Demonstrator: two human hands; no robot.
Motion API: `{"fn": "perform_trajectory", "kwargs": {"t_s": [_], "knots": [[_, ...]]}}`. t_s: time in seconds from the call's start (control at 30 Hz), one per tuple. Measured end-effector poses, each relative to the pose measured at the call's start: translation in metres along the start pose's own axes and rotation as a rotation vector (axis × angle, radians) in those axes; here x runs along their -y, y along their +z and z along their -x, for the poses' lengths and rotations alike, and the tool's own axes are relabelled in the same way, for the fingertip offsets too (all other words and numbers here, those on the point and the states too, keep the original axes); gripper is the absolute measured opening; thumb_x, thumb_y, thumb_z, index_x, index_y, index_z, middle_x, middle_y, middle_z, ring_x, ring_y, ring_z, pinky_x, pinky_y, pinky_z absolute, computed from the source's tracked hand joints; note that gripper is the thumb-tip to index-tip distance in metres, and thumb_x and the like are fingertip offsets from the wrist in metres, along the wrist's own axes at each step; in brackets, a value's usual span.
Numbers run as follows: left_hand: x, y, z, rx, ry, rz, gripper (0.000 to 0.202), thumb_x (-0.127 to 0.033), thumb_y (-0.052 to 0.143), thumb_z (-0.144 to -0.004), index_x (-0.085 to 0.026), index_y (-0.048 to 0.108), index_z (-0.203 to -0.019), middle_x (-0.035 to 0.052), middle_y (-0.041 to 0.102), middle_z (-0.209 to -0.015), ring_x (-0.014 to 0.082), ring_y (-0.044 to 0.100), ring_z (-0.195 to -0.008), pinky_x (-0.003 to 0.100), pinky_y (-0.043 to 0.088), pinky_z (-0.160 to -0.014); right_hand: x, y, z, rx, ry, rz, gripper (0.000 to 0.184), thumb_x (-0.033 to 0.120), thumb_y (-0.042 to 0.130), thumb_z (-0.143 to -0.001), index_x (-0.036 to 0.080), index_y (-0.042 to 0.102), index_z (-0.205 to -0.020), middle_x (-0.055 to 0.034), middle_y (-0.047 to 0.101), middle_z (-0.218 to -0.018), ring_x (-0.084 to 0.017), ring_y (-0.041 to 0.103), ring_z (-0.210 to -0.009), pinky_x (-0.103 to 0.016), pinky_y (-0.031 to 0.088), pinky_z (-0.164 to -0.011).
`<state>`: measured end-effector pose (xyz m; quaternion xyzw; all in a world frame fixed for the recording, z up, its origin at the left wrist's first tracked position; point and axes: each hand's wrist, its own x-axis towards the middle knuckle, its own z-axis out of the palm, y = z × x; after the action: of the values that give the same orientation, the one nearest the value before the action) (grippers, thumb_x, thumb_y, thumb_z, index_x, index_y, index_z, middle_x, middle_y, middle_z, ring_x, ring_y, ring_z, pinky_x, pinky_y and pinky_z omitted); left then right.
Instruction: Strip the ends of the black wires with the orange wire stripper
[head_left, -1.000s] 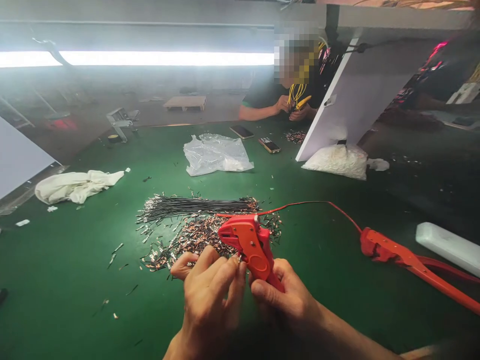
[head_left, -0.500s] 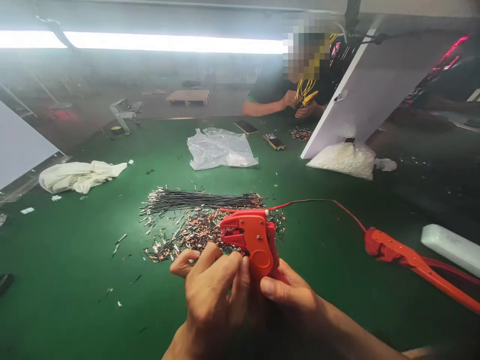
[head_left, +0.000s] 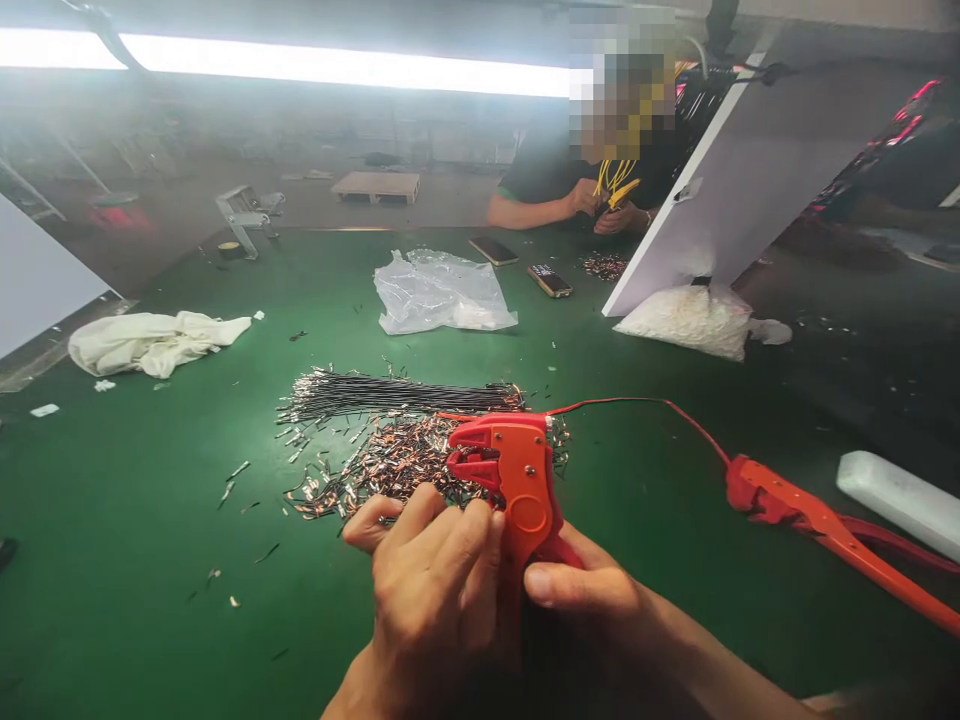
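My right hand is wrapped round the handles of a red-and-orange wire stripper, held upright with its jaws facing left. Close against the tool's left side is my left hand, fingers curled and pinched together near the lower jaw; whatever lies between those fingertips is hidden. Behind the tool, a heap of short wire offcuts with coppery and silvery ends covers part of the green table. Beyond the heap lies a bundle of black wires with metal terminals at the left end.
A second red stripping tool lies right, beside a white bar. Farther back are a clear plastic bag, two phones, a filled bag, a slanted white panel and a cloth. Another person handles yellow wires opposite.
The view has shifted slightly. The wire stripper and both hands sit a little farther right in the picture, with the same grip; the things on the table keep their places.
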<state>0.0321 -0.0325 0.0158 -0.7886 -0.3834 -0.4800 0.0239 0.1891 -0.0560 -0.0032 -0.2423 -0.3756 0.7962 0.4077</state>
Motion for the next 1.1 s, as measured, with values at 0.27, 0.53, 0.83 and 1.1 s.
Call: {"fn": "perform_trajectory", "kwargs": {"t_s": [0.27, 0.53, 0.83, 1.1], "knots": [[0.002, 0.001, 0.001, 0.026, 0.034, -0.018, 0.014, -0.007, 0.058, -0.086, -0.020, 0.058, -0.081, -0.0082, 0.048, -0.051, 0.0109, 0.042, -0.050, 0.036, 0.021, -0.069, -0.013, -0.006, 0.003, -0.128, -0.008, 0.080, 0.035, 0.047, 0.070, -0.080, 0.014, 0.057, -0.075, 0.0016, 0.052, -0.056, -0.009, 0.044, -0.045, -0.021, 0.036, -0.044], [0.000, -0.002, -0.002, 0.044, 0.035, -0.077, 0.015, -0.007, 0.057, -0.087, -0.019, 0.057, -0.078, -0.0082, 0.050, -0.051, 0.0100, 0.041, -0.049, 0.037, 0.020, -0.070, -0.013, -0.004, 0.002, -0.172, -0.006, 0.154, 0.044, 0.054, 0.066, -0.083, 0.016, 0.052, -0.065, 0.0062, 0.043, -0.040, -0.006, 0.034, -0.029, -0.017, 0.024, -0.029], [0.000, -0.005, 0.001, 0.027, -0.084, -0.025, 0.016, -0.007, 0.056, -0.087, -0.020, 0.055, -0.077, -0.0074, 0.055, -0.056, 0.0109, 0.044, -0.051, 0.039, 0.023, -0.075, -0.002, -0.002, 0.001, -0.058, -0.023, -0.069, 0.039, 0.050, 0.059, -0.084, 0.011, 0.062, -0.088, -0.0055, 0.061, -0.068, -0.016, 0.058, -0.057, -0.027, 0.050, -0.051], [0.033, 0.000, -0.006, -0.023, -0.148, -0.374, 0.020, -0.018, 0.055, -0.092, -0.021, 0.058, -0.073, -0.0071, 0.052, -0.053, 0.0122, 0.045, -0.051, 0.039, 0.021, -0.078, -0.003, -0.001, 0.000, -0.062, -0.080, -0.084, 0.031, 0.039, 0.063, -0.086, 0.011, 0.062, -0.098, -0.0072, 0.065, -0.074, -0.019, 0.065, -0.069, -0.031, 0.055, -0.060]]}}
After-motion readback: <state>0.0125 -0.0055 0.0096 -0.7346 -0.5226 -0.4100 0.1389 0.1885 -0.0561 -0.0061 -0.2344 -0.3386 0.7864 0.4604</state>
